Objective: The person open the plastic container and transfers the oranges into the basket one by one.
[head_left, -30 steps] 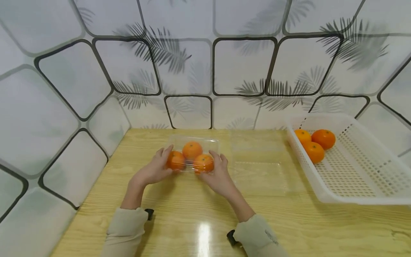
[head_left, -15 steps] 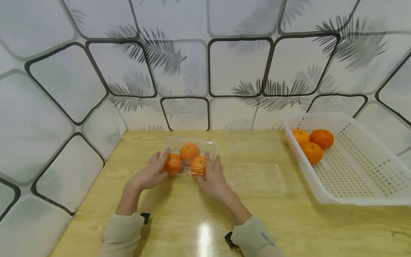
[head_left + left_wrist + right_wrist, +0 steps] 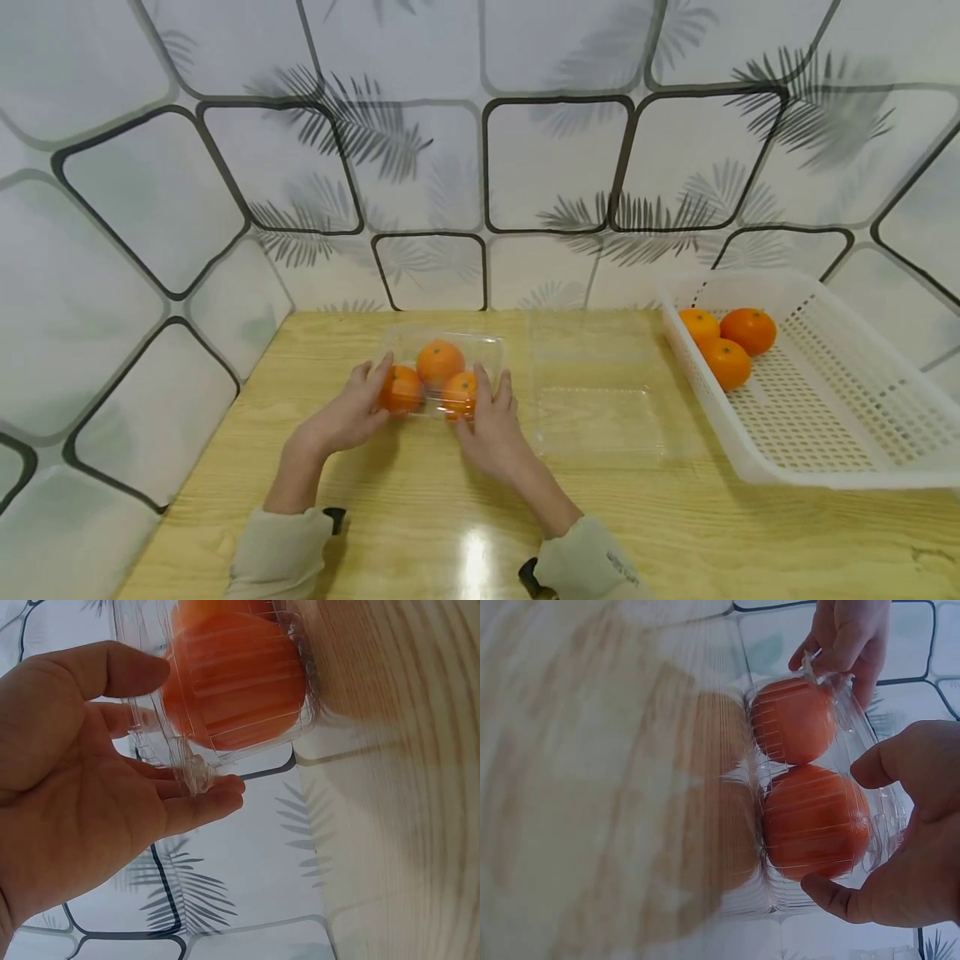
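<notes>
Leaf-patterned wall [image 3: 555, 175] behind, pale wood bench [image 3: 397, 533] below. Your clear box [image 3: 483, 346] sits by the far edge, toward the far left corner, and looks to rest on the wood. Three oranges [image 3: 440, 364] show inside: one behind, two in front. Not much is new. View has drifted a bit; box and fruit hold their place against the far left corner. Main change vs a second ago: your right hand [image 3: 491, 433] covers more of the front right orange. Both hands are part-closed. Your left hand [image 3: 347, 417] grips the left end, thumb and fingers on the rim; your right hand grips the right end, thumb at the near side, fingers around the end. Reads as steadying or pressing the lid, not carrying; can't tell if the rim is fully snapped. So the work seems at the closing stage, little gained this second. Second clear box [image 3: 600, 417] lies just right, along the far edge, no fruit in it. White basket [image 3: 825, 481] at the far right, three loose mandarins [image 3: 727, 364] by its left wall, untouched.
</notes>
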`<state>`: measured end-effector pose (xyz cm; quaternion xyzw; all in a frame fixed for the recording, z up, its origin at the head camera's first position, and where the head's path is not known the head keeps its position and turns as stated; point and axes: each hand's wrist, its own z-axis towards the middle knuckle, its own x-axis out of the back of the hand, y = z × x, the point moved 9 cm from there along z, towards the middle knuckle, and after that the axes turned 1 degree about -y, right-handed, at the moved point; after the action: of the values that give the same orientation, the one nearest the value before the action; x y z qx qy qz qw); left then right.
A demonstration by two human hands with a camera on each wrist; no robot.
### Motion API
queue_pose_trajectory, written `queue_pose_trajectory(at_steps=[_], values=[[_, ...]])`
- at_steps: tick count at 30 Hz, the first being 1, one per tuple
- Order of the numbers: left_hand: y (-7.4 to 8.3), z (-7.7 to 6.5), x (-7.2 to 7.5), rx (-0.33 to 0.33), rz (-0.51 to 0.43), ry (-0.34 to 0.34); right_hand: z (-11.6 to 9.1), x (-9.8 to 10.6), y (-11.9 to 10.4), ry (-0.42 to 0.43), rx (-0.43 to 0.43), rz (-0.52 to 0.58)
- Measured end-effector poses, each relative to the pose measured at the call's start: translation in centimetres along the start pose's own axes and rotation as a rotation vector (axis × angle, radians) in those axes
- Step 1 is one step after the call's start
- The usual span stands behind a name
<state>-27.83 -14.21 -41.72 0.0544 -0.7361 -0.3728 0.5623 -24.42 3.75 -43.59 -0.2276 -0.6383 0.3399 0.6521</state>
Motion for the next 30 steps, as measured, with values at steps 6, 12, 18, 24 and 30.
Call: queue_pose_trajectory(at_steps=[6, 12, 18, 24, 30], values=[[0.8, 0.5, 0.0, -0.050, 0.063, 0.054, 0.0, 0.5, 0.2, 0.038, 0.005, 0.005], [1.0, 0.4, 0.4, -0.075, 0.131, 0.114, 0.2, 0.6, 0.3, 0.039, -0.007, 0.012], [0.7, 0.5, 0.6, -0.077, 0.167, 0.149, 0.2, 0.8, 0.2, 0.052, -0.006, -0.003], [0.2, 1.0, 0.4, -0.025, 0.182, 0.168, 0.1, 0.8, 0.3, 0.045, -0.020, -0.018], [0.0, 1.0, 0.5, -0.002, 0.189, 0.205, -0.2, 1.0, 0.1, 0.032, -0.023, -0.053]])
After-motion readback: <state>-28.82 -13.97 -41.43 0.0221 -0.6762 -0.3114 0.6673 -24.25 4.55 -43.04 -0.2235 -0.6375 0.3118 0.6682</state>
